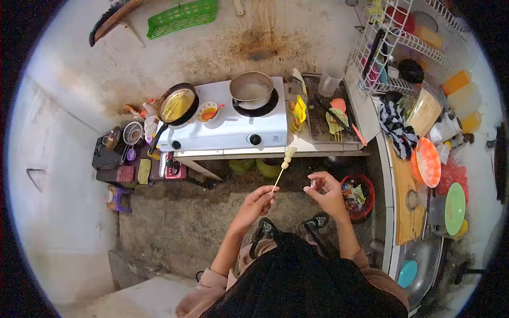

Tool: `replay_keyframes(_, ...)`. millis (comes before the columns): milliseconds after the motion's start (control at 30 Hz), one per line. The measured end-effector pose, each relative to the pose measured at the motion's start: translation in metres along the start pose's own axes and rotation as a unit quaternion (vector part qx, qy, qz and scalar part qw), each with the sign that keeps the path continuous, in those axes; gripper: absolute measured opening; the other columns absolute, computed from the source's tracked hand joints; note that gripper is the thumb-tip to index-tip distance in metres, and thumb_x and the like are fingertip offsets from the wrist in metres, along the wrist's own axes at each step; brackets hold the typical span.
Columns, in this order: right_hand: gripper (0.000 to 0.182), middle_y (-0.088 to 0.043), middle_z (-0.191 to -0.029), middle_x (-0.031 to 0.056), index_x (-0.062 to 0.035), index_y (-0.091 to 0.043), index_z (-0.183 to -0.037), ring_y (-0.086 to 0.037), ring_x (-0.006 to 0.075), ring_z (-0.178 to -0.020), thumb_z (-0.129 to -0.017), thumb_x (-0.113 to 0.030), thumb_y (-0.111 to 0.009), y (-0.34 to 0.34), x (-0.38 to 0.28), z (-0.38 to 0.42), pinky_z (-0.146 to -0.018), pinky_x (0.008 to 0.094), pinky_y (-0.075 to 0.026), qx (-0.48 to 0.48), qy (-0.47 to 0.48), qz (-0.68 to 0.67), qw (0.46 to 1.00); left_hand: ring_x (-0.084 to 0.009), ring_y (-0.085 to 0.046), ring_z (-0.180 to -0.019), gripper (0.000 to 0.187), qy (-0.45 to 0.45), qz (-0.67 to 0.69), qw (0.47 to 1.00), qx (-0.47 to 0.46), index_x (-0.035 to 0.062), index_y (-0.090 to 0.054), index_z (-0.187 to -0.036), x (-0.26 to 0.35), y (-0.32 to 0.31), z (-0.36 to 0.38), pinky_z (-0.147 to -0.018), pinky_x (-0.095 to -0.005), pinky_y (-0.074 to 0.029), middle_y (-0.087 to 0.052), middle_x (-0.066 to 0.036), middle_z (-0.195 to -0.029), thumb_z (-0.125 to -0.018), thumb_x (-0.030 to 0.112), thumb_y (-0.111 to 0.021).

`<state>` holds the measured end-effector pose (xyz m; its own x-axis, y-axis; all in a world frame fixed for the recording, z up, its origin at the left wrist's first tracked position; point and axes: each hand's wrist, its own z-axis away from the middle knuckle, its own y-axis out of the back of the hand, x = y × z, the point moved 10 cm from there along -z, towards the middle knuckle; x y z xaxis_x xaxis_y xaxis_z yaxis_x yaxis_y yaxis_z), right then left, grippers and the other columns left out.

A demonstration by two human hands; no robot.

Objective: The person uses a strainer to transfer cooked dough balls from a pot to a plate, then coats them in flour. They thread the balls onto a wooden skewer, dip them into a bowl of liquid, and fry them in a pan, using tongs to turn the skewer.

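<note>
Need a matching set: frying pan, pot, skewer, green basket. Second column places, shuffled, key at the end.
Column 1
1. Frying pan
2. Pot
3. Skewer
4. Green basket

Column 2
A. Against the back wall, above the stove
B. In the grip of the left hand
C. At the stove's left end
D. On the stove's right-hand burner

Pairs: 1-C, 2-D, 3-B, 4-A

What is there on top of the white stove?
On the stove stand a frying pan, a small bowl and a pot. What lies directly under them is covered.
</note>
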<state>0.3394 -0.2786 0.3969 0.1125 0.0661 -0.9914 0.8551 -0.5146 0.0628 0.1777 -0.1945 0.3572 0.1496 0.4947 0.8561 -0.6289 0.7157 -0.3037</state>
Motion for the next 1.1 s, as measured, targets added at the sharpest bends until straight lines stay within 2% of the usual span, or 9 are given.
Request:
replay_keyframes(200, 0.024, -0.056, -0.078, 0.0007, -0.0017, -0.057, -0.097, -0.052, 0.0069, -0.073, -0.075, -0.001, -0.066, 0.037, -0.002, 0.018, -0.066, 0.021, -0.043, 0.034, -0.013, 0.04, 0.999, -0.003, -0.038, -0.055, 0.025, 0.017, -0.007, 0.998, -0.053, 0.0075, -0.054, -0.111, -0.011, -0.035, -0.025, -0.05, -0.017, -0.029, -0.048, 0.005, -0.07, -0.089, 0.019, -0.049)
replay_keyframes(333, 0.017, -0.063, -0.086, 0.0068, 0.0006, -0.059, -0.096, -0.06, 0.0115, -0.08, -0.081, -0.007, -0.06, 0.097, 0.013, 0.04, -0.071, 0.0236, -0.047, 0.097, -0.054, 0.008, 0.994, -0.0031, -0.037, -0.056, 0.025, 0.041, -0.054, 0.994, -0.09, 0.0075, -0.055, -0.111, -0.014, -0.088, -0.047, -0.05, -0.0173, -0.029, -0.047, 0.005, -0.07, -0.089, 0.019, -0.049)
replay_keyframes(533, 0.021, -0.064, -0.089, 0.0102, -0.0005, -0.052, -0.105, -0.062, 0.0136, -0.083, -0.085, -0.007, -0.052, 0.206, -0.031, 0.069, -0.072, 0.025, -0.048, 0.153, -0.052, 0.134, 0.978, -0.0031, -0.035, -0.054, 0.023, 0.053, -0.08, 0.98, -0.177, 0.0087, -0.055, -0.11, -0.029, -0.182, -0.083, -0.049, -0.0178, -0.028, -0.046, 0.005, -0.07, -0.091, 0.02, -0.047)
replay_keyframes(600, 0.022, -0.065, -0.083, 0.0097, -0.0025, -0.055, -0.101, -0.061, 0.0119, -0.077, -0.08, -0.008, -0.059, 0.247, -0.079, 0.083, -0.068, 0.0239, -0.047, 0.194, 0.172, 0.395, 0.881, -0.0031, -0.035, -0.055, 0.023, 0.055, -0.1, 0.973, -0.201, 0.009, -0.055, -0.11, -0.029, -0.216, -0.092, -0.049, -0.0176, -0.028, -0.046, 0.005, -0.07, -0.091, 0.02, -0.047)
replay_keyframes(700, 0.024, -0.064, -0.079, 0.0087, -0.0038, -0.058, -0.097, -0.059, 0.0126, -0.071, -0.074, -0.008, -0.065, 0.329, -0.083, 0.104, -0.063, 0.0253, -0.046, 0.304, -0.071, 0.284, 0.907, -0.0035, -0.036, -0.056, 0.024, 0.034, -0.113, 0.963, -0.241, 0.0084, -0.055, -0.11, -0.026, -0.267, -0.106, -0.05, -0.0177, -0.028, -0.047, 0.005, -0.071, -0.09, 0.019, -0.048)
replay_keyframes(800, 0.022, -0.059, -0.081, 0.0073, -0.0019, -0.057, -0.094, -0.053, 0.0121, -0.069, -0.075, -0.009, -0.066, 0.39, -0.08, 0.114, -0.061, 0.0242, -0.042, 0.321, -0.103, 0.356, 0.872, -0.0039, -0.038, -0.057, 0.024, 0.036, -0.118, 0.956, -0.265, 0.0081, -0.055, -0.109, -0.033, -0.31, -0.119, -0.051, -0.0181, -0.029, -0.048, 0.005, -0.071, -0.089, 0.019, -0.048)
replay_keyframes(933, 0.028, -0.051, -0.067, 0.0071, -0.0081, -0.059, -0.097, -0.052, 0.0214, -0.06, -0.07, -0.012, -0.067, 0.4, -0.103, 0.103, -0.057, 0.0322, -0.045, 0.264, 0.095, 0.595, 0.753, -0.0046, -0.039, -0.059, 0.024, 0.043, -0.118, 0.953, -0.277, 0.0077, -0.055, -0.109, -0.046, -0.344, -0.134, -0.053, -0.0192, -0.03, -0.049, 0.005, -0.072, -0.089, 0.019, -0.049)
replay_keyframes(967, 0.026, -0.055, -0.072, 0.0077, -0.008, -0.059, -0.096, -0.055, 0.0235, -0.067, -0.071, -0.01, -0.064, 0.419, -0.082, 0.103, -0.061, 0.0344, -0.045, 0.265, -0.009, 0.494, 0.828, -0.004, -0.038, -0.058, 0.024, 0.034, -0.12, 0.952, -0.279, 0.008, -0.055, -0.109, -0.049, -0.349, -0.139, -0.052, -0.0188, -0.03, -0.049, 0.005, -0.072, -0.09, 0.02, -0.048)
replay_keyframes(1100, 0.026, -0.062, -0.081, 0.011, -0.0049, -0.057, -0.1, -0.059, 0.023, -0.078, -0.075, -0.001, -0.056, 0.427, -0.061, 0.094, -0.07, 0.0331, -0.044, 0.266, -0.072, 0.396, 0.876, -0.0044, -0.039, -0.059, 0.025, 0.032, -0.134, 0.952, -0.273, 0.0074, -0.055, -0.11, -0.056, -0.361, -0.145, -0.053, -0.0184, -0.032, -0.05, 0.004, -0.073, -0.09, 0.02, -0.048)
